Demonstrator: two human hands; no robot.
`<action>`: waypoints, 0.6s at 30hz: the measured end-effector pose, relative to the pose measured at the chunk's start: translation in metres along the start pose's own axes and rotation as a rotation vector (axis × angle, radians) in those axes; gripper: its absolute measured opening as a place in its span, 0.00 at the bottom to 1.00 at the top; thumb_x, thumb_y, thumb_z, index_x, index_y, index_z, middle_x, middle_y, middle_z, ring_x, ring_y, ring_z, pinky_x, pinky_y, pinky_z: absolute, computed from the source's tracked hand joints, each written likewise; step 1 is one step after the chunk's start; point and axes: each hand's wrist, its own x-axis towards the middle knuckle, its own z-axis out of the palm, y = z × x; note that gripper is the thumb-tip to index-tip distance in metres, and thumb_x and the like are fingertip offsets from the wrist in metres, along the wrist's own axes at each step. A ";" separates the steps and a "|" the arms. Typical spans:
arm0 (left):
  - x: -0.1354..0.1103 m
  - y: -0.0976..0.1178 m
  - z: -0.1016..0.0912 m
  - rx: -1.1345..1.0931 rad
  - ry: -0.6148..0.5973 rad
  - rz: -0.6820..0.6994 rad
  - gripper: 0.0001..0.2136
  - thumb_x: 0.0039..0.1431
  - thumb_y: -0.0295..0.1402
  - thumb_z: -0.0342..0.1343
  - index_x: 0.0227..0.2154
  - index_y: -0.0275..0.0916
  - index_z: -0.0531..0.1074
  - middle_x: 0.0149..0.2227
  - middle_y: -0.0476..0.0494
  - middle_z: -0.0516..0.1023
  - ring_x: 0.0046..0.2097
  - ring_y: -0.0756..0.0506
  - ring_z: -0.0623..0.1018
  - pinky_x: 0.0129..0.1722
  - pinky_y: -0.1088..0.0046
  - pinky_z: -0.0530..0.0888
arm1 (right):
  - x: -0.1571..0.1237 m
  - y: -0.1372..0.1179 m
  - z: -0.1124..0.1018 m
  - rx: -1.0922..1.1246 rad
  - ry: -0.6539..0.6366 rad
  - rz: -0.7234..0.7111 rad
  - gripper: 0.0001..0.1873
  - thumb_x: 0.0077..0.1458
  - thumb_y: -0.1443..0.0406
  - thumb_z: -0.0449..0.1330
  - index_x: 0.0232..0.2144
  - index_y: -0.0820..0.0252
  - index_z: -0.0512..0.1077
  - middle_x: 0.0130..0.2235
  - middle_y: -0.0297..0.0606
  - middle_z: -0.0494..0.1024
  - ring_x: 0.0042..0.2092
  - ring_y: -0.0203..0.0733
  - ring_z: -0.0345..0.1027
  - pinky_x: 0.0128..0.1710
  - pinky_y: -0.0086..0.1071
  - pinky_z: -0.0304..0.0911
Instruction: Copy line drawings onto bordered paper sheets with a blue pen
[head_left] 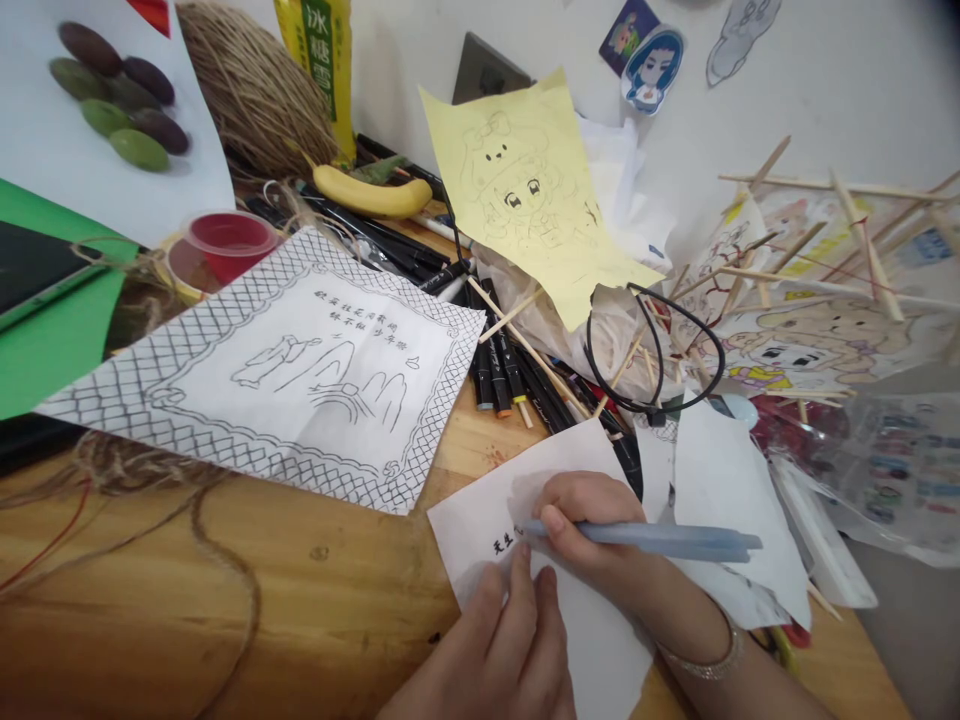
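My right hand (592, 535) is closed around a light blue pen (660, 540), its tip down on a small white sheet of paper (487, 510) where black characters are written. My left hand (502, 640) lies on the lower part of that sheet, fingers together and flat, pressing it to the wooden table (322, 590). A thin bracelet (705, 662) circles my right wrist.
A patterned-border drawing sheet (300, 370) lies to the left, black markers (499, 370) beyond it. A yellow sketch sheet (525, 190), a banana (371, 195), a red cup (225, 240), twine (150, 480), a black wire loop (652, 350) and stick-frame coloured pictures (817, 300) crowd the back and right.
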 end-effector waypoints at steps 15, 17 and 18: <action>0.000 -0.002 -0.003 0.004 -0.010 0.016 0.10 0.65 0.35 0.47 0.41 0.40 0.72 0.49 0.44 0.76 0.49 0.39 0.74 0.47 0.59 0.62 | 0.001 -0.003 -0.002 0.018 -0.017 0.035 0.18 0.58 0.68 0.47 0.16 0.58 0.60 0.18 0.32 0.65 0.22 0.35 0.60 0.24 0.29 0.57; 0.000 -0.002 -0.002 -0.004 0.001 0.019 0.11 0.65 0.35 0.47 0.41 0.39 0.72 0.48 0.43 0.76 0.49 0.38 0.74 0.47 0.59 0.62 | 0.001 -0.003 -0.002 0.023 -0.023 0.043 0.18 0.58 0.67 0.47 0.17 0.58 0.60 0.18 0.32 0.65 0.22 0.35 0.60 0.23 0.29 0.56; 0.000 -0.002 -0.002 -0.008 0.009 0.019 0.11 0.64 0.35 0.47 0.41 0.39 0.72 0.48 0.43 0.76 0.49 0.38 0.74 0.47 0.59 0.61 | 0.000 -0.003 -0.002 0.031 -0.022 0.048 0.18 0.58 0.67 0.47 0.17 0.58 0.61 0.19 0.32 0.65 0.22 0.35 0.60 0.24 0.29 0.56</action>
